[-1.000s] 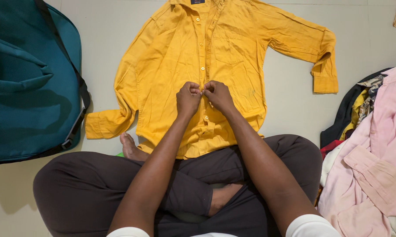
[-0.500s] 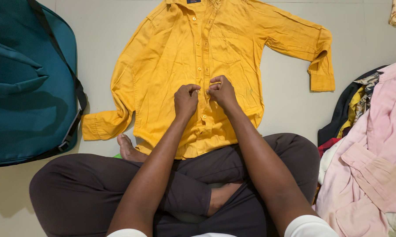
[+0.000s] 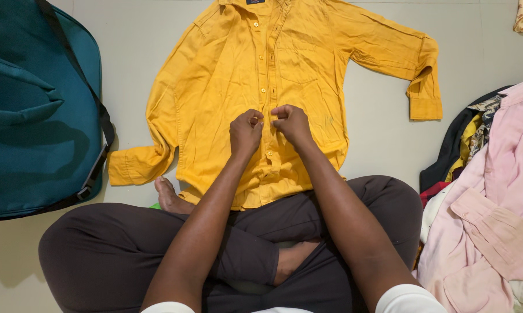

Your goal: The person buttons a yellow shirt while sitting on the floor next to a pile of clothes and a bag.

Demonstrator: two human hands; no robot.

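— Buttoning is looking like the step in hand: the left hand (image 3: 246, 131) and right hand (image 3: 291, 123) are both closing in a pinch on the placket of the yellow shirt (image 3: 227, 87), which is lying flat, front up, on the floor (image 3: 377, 145).

— And next?

— Probably sliding down to the lower buttons, pinching button and hole together again.

— Containers?

— A teal bag (image 3: 35, 116) is sitting at the left, its contents hidden; a loose clothes pile (image 3: 487, 191) is lying at the right.

L hand (image 3: 246, 132) + R hand (image 3: 292, 123) pinch yellow shirt (image 3: 227, 87) placket (mid-front).
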